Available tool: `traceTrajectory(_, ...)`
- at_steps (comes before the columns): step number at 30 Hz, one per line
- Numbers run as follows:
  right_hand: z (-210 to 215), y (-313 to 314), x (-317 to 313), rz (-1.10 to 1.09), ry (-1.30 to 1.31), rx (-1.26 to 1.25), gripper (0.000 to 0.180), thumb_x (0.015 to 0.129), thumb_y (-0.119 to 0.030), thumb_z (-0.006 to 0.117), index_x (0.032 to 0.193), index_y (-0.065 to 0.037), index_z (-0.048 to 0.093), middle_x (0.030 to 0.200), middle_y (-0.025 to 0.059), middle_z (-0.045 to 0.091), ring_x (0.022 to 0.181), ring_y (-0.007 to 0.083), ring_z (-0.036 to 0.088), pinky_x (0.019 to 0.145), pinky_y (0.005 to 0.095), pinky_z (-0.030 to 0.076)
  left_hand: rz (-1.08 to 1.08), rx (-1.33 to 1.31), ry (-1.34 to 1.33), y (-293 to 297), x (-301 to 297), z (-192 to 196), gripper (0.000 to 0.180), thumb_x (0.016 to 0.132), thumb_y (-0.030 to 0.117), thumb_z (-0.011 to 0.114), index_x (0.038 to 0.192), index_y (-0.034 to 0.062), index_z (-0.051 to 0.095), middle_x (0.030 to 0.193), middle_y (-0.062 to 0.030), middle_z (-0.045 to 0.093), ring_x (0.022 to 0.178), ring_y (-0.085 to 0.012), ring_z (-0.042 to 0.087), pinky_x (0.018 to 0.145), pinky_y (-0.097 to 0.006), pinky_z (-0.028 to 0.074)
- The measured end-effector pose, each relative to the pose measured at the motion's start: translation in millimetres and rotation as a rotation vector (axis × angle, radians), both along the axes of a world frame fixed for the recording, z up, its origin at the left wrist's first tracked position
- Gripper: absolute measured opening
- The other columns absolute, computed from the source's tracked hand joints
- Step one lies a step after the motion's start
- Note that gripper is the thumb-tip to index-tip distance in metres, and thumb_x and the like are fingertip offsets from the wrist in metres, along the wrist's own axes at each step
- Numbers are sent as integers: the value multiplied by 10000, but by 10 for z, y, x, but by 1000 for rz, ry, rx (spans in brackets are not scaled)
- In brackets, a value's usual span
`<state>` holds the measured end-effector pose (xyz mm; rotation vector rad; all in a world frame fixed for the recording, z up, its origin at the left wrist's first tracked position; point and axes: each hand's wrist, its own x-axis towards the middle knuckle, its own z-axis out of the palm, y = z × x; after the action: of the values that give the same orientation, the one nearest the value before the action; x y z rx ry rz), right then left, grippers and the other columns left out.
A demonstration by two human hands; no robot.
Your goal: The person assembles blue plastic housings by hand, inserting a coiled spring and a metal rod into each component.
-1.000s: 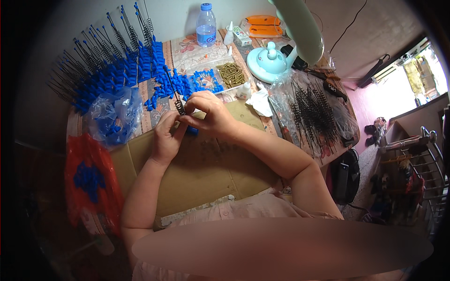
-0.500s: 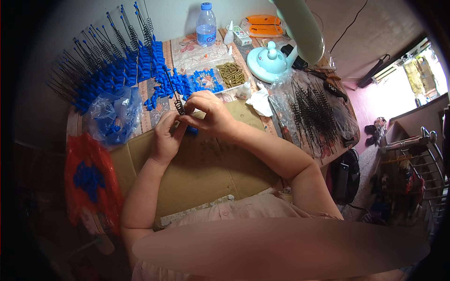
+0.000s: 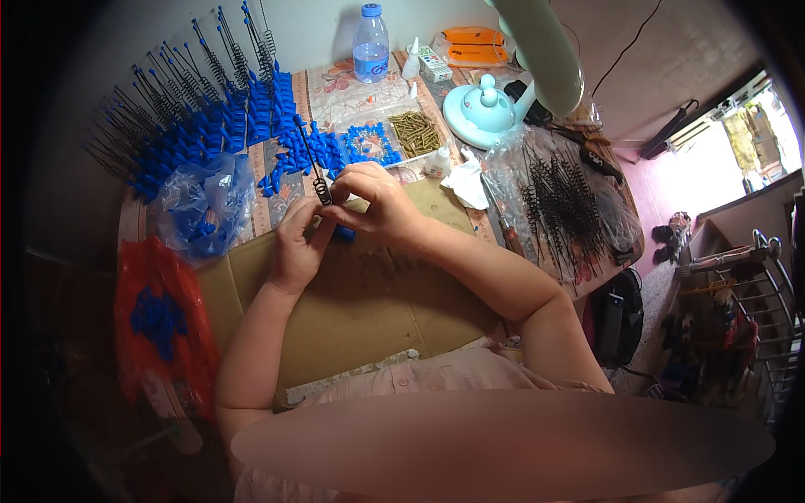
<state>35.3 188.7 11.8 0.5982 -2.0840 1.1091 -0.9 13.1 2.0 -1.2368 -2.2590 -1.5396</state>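
Left hand [image 3: 295, 243]: just left of frame centre, fingers curled shut around the lower end of the spring rod [image 3: 317, 172], pinching right below the coil.
Right hand [image 3: 375, 204]: pressed against the left from the right, grip closed tight, fingertips on the coil and on a small blue cap [image 3: 344, 235] peeking out under the knuckles.
Spring rod: thin, dark, slanting up and left out of the two hands, coil right at the fingertips, free end pointing to the upper centre of the frame.
Count in hand: one rod, one blue cap visible.
Cardboard sheet [image 3: 352, 310]: flat under both wrists, centre of frame, bare brown surface showing below the hands.
Finished rows [image 3: 210, 126]: blue-capped rods fanned out across the upper left, far too many to count.
Clear bags of blue caps [image 3: 201, 205]: one, left of the hands, just beside the cardboard; one red bag [image 3: 159, 318] lower left with more blue inside.
Black springs [image 3: 562, 201]: heaped on clear plastic at the right, uncounted.
Other bits: one water bottle [image 3: 370, 46] top centre, one pale green lamp base [image 3: 486, 113], one small glue bottle [image 3: 435, 162].
Room: tabletop [image 3: 352, 92] crowded on left, top and right edges; only open patch is the cardboard toward the body.
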Motion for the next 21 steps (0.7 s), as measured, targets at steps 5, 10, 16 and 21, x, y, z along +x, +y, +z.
traceTrajectory(5,-4,-5,0,4,-6,-8,221,710,-137,784,816,-79,599,790,53,580,801,256,576,740,365,428,2,-16,-7,-8,-8,-17,87,865,26,657,914,-11,596,864,-113,599,810,-263,593,735,-341,471)
traceTrajectory(10,-4,-5,-2,1,-3,-9,221,710,-133,785,815,-77,599,786,53,583,796,254,577,740,364,427,-4,-2,-10,-2,-11,-21,96,866,33,658,921,-13,594,869,-116,602,816,-264,596,738,-343,471)
traceTrajectory(16,-6,-3,-2,6,-10,-9,215,713,-131,782,816,-75,602,789,51,587,799,249,580,742,359,425,-2,-12,-7,-5,1,4,99,870,45,658,923,-11,596,872,-119,603,816,-269,597,738,-345,471)
traceTrajectory(21,10,-6,7,5,-12,-9,213,713,-129,781,827,-75,610,792,51,591,802,248,583,748,358,424,4,-6,0,-4,-12,-18,95,872,48,658,915,-10,597,856,-118,600,807,-270,594,732,-346,469)
